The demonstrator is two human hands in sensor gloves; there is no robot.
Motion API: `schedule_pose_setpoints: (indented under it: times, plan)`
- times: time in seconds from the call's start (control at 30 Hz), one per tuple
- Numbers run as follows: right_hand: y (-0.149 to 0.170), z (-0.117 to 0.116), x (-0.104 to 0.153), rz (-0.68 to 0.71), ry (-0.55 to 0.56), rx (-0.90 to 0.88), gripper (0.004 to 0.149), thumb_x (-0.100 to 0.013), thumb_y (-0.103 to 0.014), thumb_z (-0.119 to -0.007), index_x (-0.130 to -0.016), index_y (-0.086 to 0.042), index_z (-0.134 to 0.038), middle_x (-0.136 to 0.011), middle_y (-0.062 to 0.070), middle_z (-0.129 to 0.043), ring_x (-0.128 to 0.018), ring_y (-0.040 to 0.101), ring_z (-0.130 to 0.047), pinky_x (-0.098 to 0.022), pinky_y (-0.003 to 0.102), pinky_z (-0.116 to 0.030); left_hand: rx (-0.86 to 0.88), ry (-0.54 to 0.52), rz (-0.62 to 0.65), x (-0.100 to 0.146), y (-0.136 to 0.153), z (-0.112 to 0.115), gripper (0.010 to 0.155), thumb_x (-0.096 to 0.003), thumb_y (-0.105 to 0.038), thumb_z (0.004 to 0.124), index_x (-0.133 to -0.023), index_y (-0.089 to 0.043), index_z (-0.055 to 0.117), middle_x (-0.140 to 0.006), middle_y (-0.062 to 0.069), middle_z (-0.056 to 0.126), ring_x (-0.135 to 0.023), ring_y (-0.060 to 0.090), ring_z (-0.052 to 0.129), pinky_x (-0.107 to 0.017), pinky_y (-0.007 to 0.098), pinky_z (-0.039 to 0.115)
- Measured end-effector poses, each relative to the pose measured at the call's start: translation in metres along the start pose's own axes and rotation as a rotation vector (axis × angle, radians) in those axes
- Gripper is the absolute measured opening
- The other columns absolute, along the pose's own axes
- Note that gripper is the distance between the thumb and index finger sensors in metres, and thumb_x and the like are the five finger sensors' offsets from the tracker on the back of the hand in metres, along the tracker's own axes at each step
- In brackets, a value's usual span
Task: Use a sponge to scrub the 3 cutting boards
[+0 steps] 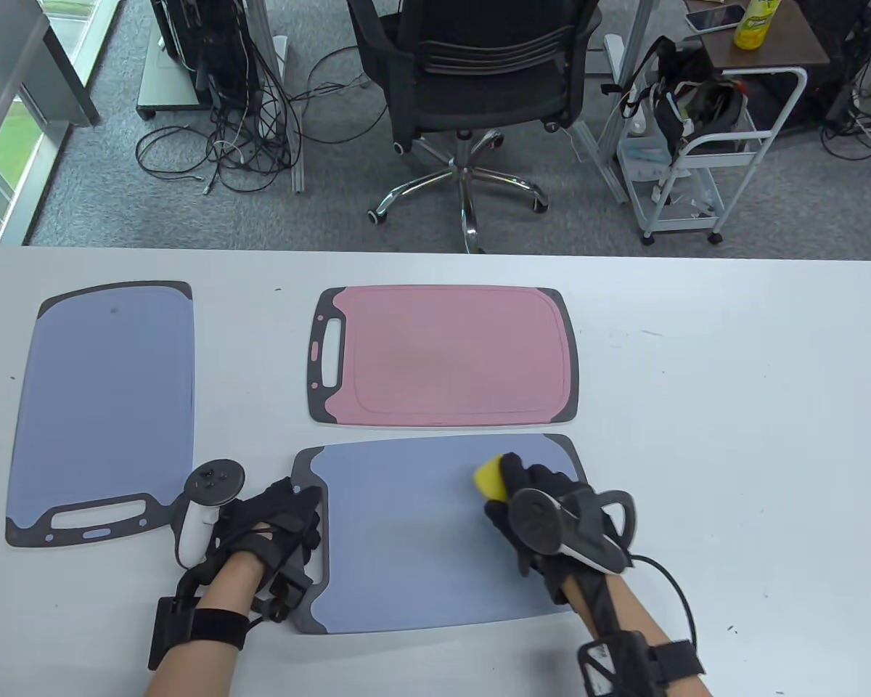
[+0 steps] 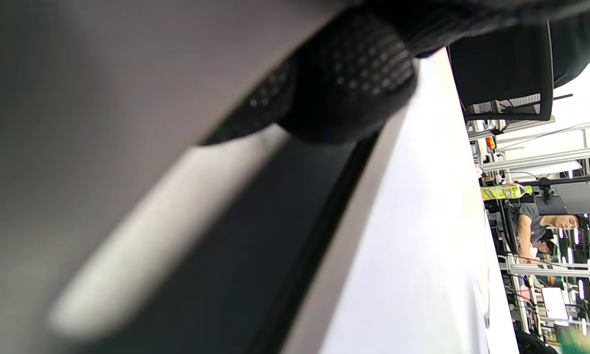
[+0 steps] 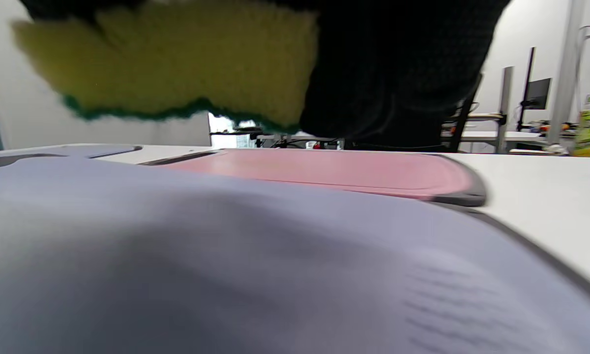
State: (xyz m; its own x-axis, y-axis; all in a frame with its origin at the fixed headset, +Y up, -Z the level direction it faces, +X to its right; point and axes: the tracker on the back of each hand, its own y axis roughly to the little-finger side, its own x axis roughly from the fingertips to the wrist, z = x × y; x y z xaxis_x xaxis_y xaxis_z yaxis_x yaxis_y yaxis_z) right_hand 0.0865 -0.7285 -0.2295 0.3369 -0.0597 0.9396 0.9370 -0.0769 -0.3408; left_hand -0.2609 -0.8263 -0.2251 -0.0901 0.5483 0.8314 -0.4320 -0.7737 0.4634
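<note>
White table (image 1: 733, 406), grey carpet (image 1: 101, 210), office chair (image 1: 472, 80), right hand (image 1: 544, 501) gripping sponge (image 1: 491, 481), left hand (image 1: 279, 526) flat.

Pink board (image 1: 443, 356) flat, frame centre. Blue board (image 1: 105, 406) flat at left, handle toward bottom. Second blue board (image 1: 421, 544) bottom centre; yellow sponge (image 1: 491, 481) on its upper right.

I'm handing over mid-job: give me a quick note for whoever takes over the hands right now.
Right hand grips the yellow sponge, at the far right part of the near blue board.
Left hand rests on that board's handle end, steadying it.
Pink board lies just beyond it; second blue board lies at the left, handle toward you.
Done: cannot tell how much of the near board is scrubbed.
Left: finish this board; whether the pink and left boards are scrubbed doesn't show.
</note>
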Motion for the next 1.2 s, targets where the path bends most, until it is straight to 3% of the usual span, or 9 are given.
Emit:
schedule_pose_setpoints:
  times: [0.17,0.37,0.5,0.7,0.77,0.83,0.93,1.07,1.2]
  plan:
    - [-0.100,-0.023,-0.062,0.086,-0.055,0.018,0.071,-0.045,-0.056,-0.073,-0.101,-0.013,-0.064,-0.079,0.010,-0.083,-0.056,0.025,-0.091,-0.049,0.047,-0.078,-0.027,0.021,0.006,-0.001,-0.004,0.007,0.053,-0.0558,-0.052,0.074,-0.092,-0.013,0.070,-0.064,-0.005,0.094,-0.034,-0.001,0.108,-0.025,0.025,0.101]
    - [-0.143,-0.042,-0.087,0.112,-0.128,0.182,0.070,-0.046,-0.057,-0.070,-0.102,-0.016,-0.061,-0.081,0.008,-0.081,-0.058,0.023,-0.090,-0.051,0.046,-0.077,-0.017,0.036,0.006,0.000,-0.005,0.008,0.053,-0.0560,-0.051,0.074,-0.093,-0.013,0.069,-0.065,-0.005,0.094,-0.035,-0.001,0.108,-0.025,0.025,0.101]
    - [-0.094,-0.041,-0.079,0.016,-0.128,0.159,0.069,-0.046,-0.056,-0.071,-0.101,-0.015,-0.063,-0.079,0.009,-0.082,-0.056,0.023,-0.091,-0.050,0.047,-0.077,-0.014,0.033,0.005,0.001,-0.005,0.008,0.054,-0.0559,-0.052,0.074,-0.093,-0.013,0.069,-0.065,-0.005,0.094,-0.035,-0.001,0.108,-0.026,0.025,0.100]
    - [0.077,-0.037,-0.014,-0.383,-0.156,0.190,0.069,-0.046,-0.055,-0.070,-0.101,-0.013,-0.063,-0.078,0.010,-0.082,-0.055,0.024,-0.091,-0.049,0.046,-0.077,-0.004,0.016,-0.005,0.005,-0.004,0.014,0.054,-0.0568,-0.053,0.072,-0.094,-0.015,0.068,-0.065,-0.006,0.093,-0.035,-0.002,0.107,-0.027,0.024,0.100]
    - [0.114,-0.035,0.006,-0.488,-0.163,0.166,0.069,-0.046,-0.054,-0.072,-0.101,-0.013,-0.064,-0.078,0.012,-0.083,-0.055,0.025,-0.091,-0.049,0.047,-0.077,-0.003,0.016,-0.008,0.005,-0.005,0.015,0.054,-0.0568,-0.053,0.072,-0.094,-0.015,0.068,-0.065,-0.006,0.094,-0.035,-0.002,0.107,-0.026,0.024,0.100]
    - [0.122,-0.035,0.014,-0.497,-0.155,0.136,0.069,-0.046,-0.053,-0.072,-0.100,-0.011,-0.065,-0.076,0.013,-0.084,-0.054,0.025,-0.091,-0.048,0.047,-0.077,0.002,0.019,-0.009,0.004,-0.005,0.015,0.054,-0.0567,-0.053,0.072,-0.094,-0.015,0.068,-0.065,-0.006,0.094,-0.035,-0.002,0.107,-0.026,0.024,0.100]
    - [0.090,-0.035,0.003,-0.377,-0.149,0.176,0.070,-0.046,-0.053,-0.072,-0.098,-0.007,-0.066,-0.074,0.013,-0.084,-0.052,0.024,-0.092,-0.047,0.046,-0.078,0.001,0.017,-0.009,0.005,-0.005,0.015,0.053,-0.0575,-0.053,0.072,-0.094,-0.015,0.068,-0.066,-0.006,0.093,-0.036,-0.002,0.107,-0.027,0.024,0.100]
    - [-0.027,-0.039,-0.022,-0.018,-0.136,0.065,0.070,-0.046,-0.054,-0.072,-0.099,-0.009,-0.065,-0.075,0.012,-0.082,-0.053,0.024,-0.091,-0.047,0.046,-0.078,0.009,0.020,-0.010,0.006,-0.005,0.016,0.053,-0.0591,-0.053,0.071,-0.095,-0.015,0.067,-0.066,-0.007,0.093,-0.036,-0.002,0.106,-0.027,0.023,0.099]
    - [-0.133,-0.042,-0.024,0.293,-0.123,0.124,0.071,-0.046,-0.056,-0.070,-0.100,-0.011,-0.062,-0.077,0.010,-0.080,-0.054,0.021,-0.090,-0.049,0.045,-0.078,0.015,0.019,-0.014,0.006,-0.004,0.015,0.053,-0.0593,-0.054,0.070,-0.095,-0.015,0.066,-0.067,-0.008,0.092,-0.036,-0.003,0.106,-0.027,0.023,0.099]
